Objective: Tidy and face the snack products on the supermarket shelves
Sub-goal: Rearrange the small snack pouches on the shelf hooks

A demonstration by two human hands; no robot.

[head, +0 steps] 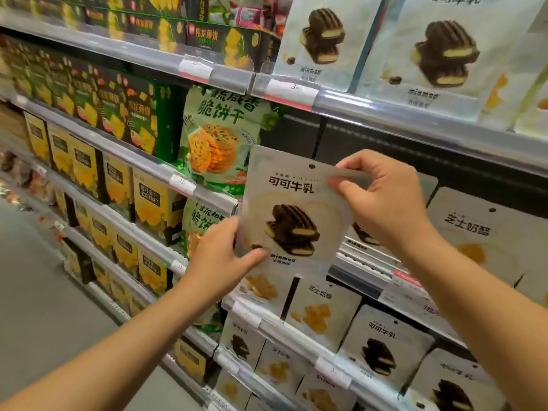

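Observation:
I hold a pale grey pouch of chocolate sandwich biscuits [292,209] upright in front of the middle shelf. My left hand [221,252] pinches its lower left corner. My right hand [382,200] grips its top right edge, fingers curled over the front. Behind the pouch the shelf bay [370,149] is dark, and a second chocolate pouch [363,235] peeks out behind my right hand. A cheese-flavour pouch [474,235] stands to the right.
Green cracker bags [216,137] stand left of the held pouch, with dark and yellow biscuit boxes [124,114] further left. More chocolate pouches [439,46] fill the top shelf and the lower shelves [382,351]. Price rails [290,93] edge each shelf. The grey aisle floor [38,292] lies at the left.

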